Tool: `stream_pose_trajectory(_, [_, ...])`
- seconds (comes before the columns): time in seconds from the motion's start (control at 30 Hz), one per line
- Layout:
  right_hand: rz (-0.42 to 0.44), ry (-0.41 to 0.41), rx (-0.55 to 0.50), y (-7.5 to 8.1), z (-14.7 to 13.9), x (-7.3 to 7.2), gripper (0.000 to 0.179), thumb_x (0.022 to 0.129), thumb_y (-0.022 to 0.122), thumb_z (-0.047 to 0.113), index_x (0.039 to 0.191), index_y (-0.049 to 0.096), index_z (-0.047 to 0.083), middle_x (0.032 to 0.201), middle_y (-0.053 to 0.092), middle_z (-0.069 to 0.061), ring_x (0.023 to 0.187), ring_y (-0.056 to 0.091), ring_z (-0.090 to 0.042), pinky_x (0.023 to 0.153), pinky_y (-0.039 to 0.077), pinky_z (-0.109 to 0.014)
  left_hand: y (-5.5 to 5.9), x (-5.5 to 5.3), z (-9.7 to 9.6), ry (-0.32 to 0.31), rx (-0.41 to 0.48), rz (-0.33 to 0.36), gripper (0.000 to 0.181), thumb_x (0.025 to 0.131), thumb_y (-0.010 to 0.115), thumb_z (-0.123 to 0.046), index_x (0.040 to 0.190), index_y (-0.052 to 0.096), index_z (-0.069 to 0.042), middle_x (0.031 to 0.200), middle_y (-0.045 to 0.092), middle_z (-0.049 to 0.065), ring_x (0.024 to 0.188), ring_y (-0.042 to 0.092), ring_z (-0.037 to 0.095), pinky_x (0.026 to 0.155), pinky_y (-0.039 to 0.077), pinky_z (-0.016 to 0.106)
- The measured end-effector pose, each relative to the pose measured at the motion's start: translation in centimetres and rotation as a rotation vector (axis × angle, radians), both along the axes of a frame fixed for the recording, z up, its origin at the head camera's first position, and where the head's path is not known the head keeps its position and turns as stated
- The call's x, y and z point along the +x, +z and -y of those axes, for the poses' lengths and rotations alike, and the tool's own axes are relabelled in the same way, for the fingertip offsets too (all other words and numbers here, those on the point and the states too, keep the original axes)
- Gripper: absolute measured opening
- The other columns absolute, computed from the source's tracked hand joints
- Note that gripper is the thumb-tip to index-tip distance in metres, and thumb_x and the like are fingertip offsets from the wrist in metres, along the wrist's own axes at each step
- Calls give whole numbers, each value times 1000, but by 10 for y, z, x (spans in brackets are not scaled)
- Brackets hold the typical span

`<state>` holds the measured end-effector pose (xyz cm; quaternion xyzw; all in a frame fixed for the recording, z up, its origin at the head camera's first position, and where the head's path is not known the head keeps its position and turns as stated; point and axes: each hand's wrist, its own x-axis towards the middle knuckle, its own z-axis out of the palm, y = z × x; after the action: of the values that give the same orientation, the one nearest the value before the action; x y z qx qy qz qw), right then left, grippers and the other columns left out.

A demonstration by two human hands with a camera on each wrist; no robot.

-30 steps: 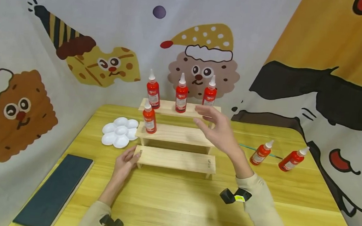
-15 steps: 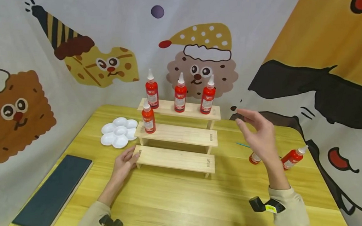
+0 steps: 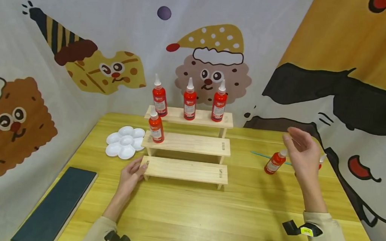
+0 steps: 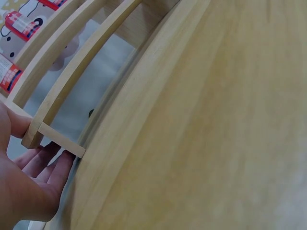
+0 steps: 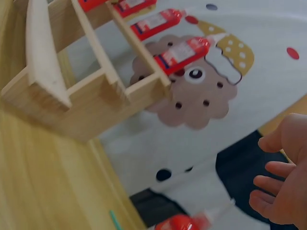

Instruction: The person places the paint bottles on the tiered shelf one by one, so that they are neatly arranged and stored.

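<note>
Far-right bottle (image 3: 320, 165) on worktop (image 3: 185, 218) mostly hidden behind right hand (image 3: 302, 155): base unseen. Right hand raised, fingers parted, loosely bent. Left hand (image 3: 130, 175) low, fingers gripping wooden stand's (image 3: 184, 169) lowest left end.

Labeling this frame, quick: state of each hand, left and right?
Left hand: holding the left end of the wooden rack at its lowest step.
Right hand: open, holding nothing.
</note>
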<state>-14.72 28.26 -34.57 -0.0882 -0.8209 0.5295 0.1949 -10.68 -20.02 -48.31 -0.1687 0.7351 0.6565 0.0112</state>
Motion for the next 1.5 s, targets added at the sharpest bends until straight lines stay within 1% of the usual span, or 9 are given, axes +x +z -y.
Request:
stream_pose_trajectory(0.13, [49, -28, -4, -12, -11, 5, 51, 101, 64, 29, 147, 52, 11, 147, 55, -7, 135, 51, -15, 116, 42, -28, 0, 1, 0, -6, -3, 3, 56, 102, 63, -25, 152, 44, -8, 149, 51, 25, 103, 63, 2, 80, 54, 14])
stream_pose_trajectory(0.3, [150, 15, 37, -35, -24, 8, 65, 101, 61, 34, 154, 39, 5, 156, 45, -20, 143, 44, -35, 119, 39, -37, 0, 1, 1, -1, 4, 12, 55, 102, 62, -23, 152, 45, -8, 149, 51, 24, 101, 62, 1, 80, 54, 14])
stream_pose_trajectory(0.4, [205, 43, 35, -49, -29, 9, 71, 101, 61, 35, 156, 32, 1, 157, 42, -24, 143, 42, -41, 118, 40, -33, 0, 0, 1, -1, 8, 10, 55, 102, 63, -23, 152, 45, -9, 149, 52, 24, 105, 62, 4, 80, 54, 14])
stream_pose_trajectory(0.47, [227, 57, 30, -58, -31, 8, 73, 101, 62, 33, 156, 29, -1, 156, 42, -26, 142, 43, -41, 111, 44, -20, 0, 0, 1, -1, 9, 8, 55, 102, 63, -23, 152, 45, -9, 149, 52, 24, 108, 62, 8, 81, 54, 14])
stream_pose_trajectory(0.63, [239, 89, 18, -77, -34, 3, 68, 101, 62, 26, 153, 33, -6, 150, 46, -29, 122, 54, -19, 82, 45, 0, 1, 0, 1, -1, 13, 10, 54, 102, 62, -22, 151, 45, -8, 149, 52, 24, 107, 62, 7, 81, 54, 14])
stream_pose_trajectory(0.77, [212, 104, 37, -85, -35, 0, 60, 101, 63, 21, 148, 40, -9, 145, 51, -30, 101, 47, 9, 78, 43, 2, 1, 0, 1, -4, 16, 9, 54, 102, 62, -22, 152, 45, -8, 149, 52, 24, 103, 62, 3, 81, 54, 14])
stream_pose_trajectory(1.13, [109, 122, 188, -89, -33, 0, 48, 103, 61, 22, 137, 52, -11, 130, 62, -33, 92, 44, 20, 79, 39, 2, 1, 1, 0, -3, 18, -5, 54, 102, 62, -22, 151, 46, -8, 148, 53, 24, 103, 62, 3, 81, 54, 14])
stream_pose_trajectory(1.4, [103, 130, 240, -65, -25, 3, 55, 104, 58, 34, 142, 52, -5, 136, 61, -29, 116, 61, -23, 78, 40, 2, -2, -1, 0, 6, 40, -28, 51, 102, 62, -18, 150, 47, -7, 147, 53, 26, 92, 62, -8, 80, 55, 15])
stream_pose_trajectory(1.5, [95, 150, 235, -55, -21, 5, 57, 104, 57, 36, 144, 50, -3, 139, 60, -27, 118, 60, -15, 80, 41, 2, -3, -2, -1, 7, 50, -31, 51, 102, 61, -16, 150, 47, -6, 147, 53, 27, 90, 62, -10, 81, 56, 15])
